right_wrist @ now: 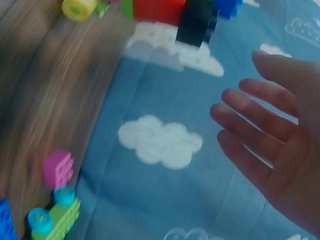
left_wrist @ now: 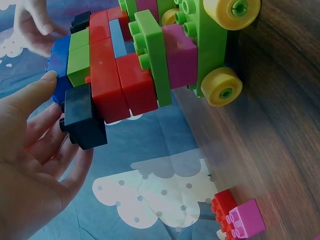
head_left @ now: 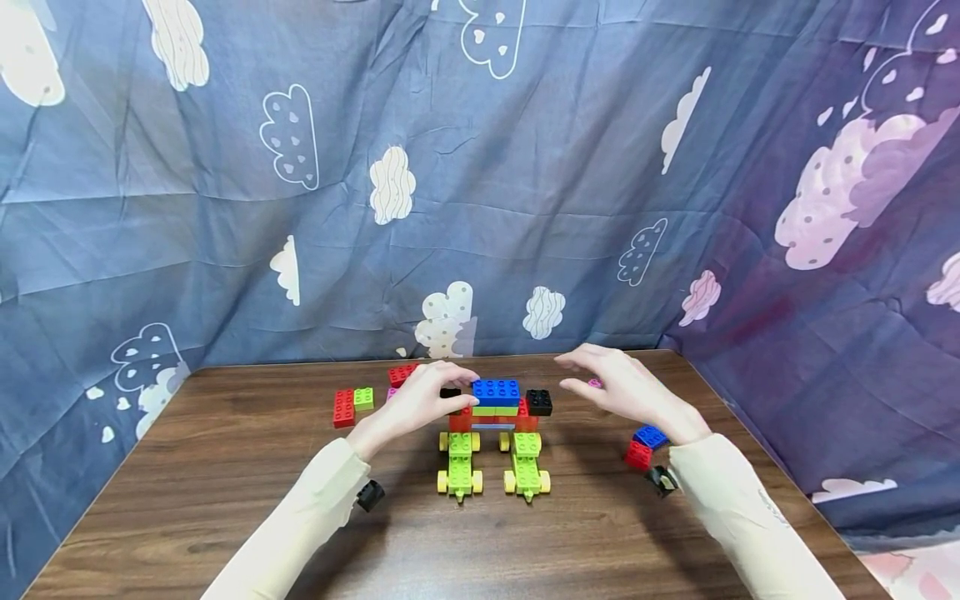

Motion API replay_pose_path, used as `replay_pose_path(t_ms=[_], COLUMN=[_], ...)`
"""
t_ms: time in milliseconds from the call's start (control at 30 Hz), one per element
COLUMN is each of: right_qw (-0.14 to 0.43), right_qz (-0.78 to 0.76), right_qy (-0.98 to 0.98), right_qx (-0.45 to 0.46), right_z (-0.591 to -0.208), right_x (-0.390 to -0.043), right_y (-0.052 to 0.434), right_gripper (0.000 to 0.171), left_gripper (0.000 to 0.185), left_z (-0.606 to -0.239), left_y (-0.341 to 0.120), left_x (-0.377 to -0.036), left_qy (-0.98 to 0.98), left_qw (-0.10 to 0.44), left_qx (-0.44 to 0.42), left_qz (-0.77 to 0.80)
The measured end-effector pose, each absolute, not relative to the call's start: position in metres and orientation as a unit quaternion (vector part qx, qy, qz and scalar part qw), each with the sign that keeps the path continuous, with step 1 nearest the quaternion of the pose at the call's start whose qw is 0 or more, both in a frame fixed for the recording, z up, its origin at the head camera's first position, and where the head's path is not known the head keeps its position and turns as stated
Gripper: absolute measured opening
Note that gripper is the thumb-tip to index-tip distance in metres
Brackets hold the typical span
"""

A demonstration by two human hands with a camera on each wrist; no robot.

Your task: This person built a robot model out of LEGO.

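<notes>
A toy built of bricks [head_left: 496,422] stands mid-table on two green wheeled bases [head_left: 460,479] with yellow wheels. On its top sits a blue brick [head_left: 496,392], over lime green bricks [left_wrist: 79,60] and red bricks [left_wrist: 106,80]. My left hand [head_left: 426,396] pinches the blue brick's left end, thumb [left_wrist: 44,86] on the near side and fingers behind. Just below those fingers, a black brick [left_wrist: 85,116] juts from the build. To the right, my right hand [head_left: 618,385] hangs in the air apart from the build, fingers spread and slightly bent, holding nothing.
Red bricks [head_left: 343,408] and a small green brick [head_left: 363,398] lie at the left. On the right are a blue brick [head_left: 650,437] and a red one [head_left: 638,455]. A pink brick [right_wrist: 58,168] lies near the back edge, before a cloud-patterned curtain [head_left: 480,183].
</notes>
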State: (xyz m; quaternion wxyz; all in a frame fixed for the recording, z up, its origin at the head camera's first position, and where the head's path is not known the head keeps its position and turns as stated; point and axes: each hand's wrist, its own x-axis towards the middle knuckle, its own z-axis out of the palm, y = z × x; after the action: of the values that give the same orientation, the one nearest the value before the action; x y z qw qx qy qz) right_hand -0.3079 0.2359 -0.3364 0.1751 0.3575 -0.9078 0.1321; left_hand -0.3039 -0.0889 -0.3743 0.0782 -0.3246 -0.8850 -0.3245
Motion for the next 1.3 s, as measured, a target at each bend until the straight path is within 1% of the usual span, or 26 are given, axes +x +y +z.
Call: replay_pose_path(t_ms=[267,567,733,967,1300], right_qw=[0.14,0.053,0.024,0.03,-0.013], right_qz=[0.088,0.079,0.064,0.033,0.022], right_qy=[-0.942,-0.961,-0.964,-0.962,-0.967], right_qx=[0.293,0.261,0.255,0.271,0.253], right_z=[-0.348,-0.375,-0.386,-0.398,-0.407], right_x=[-0.309,-0.318,-0.319,-0.319,-0.327], right_y=[0.289,0.334,0.346,0.356,0.358], right_gripper=[0.028,0.029,0.029,0.029,0.03], left_gripper=[0.031,0.032,0.032,0.031,0.031], left_z=[-0.374,-0.373,-0.374,-0.375,-0.374], left_y=[-0.089,-0.09,-0.089,-0.088,-0.088], left_x=[-0.305,-0.304,-0.304,-0.305,-0.305], left_qy=[-0.884,-0.884,-0.882,-0.883,-0.882], left_qw=[0.082,0.077,0.074,0.076,0.076], left_qx=[-0.331,-0.326,-0.328,-0.33,-0.331], left_qz=[-0.321,-0.326,-0.329,-0.325,-0.328])
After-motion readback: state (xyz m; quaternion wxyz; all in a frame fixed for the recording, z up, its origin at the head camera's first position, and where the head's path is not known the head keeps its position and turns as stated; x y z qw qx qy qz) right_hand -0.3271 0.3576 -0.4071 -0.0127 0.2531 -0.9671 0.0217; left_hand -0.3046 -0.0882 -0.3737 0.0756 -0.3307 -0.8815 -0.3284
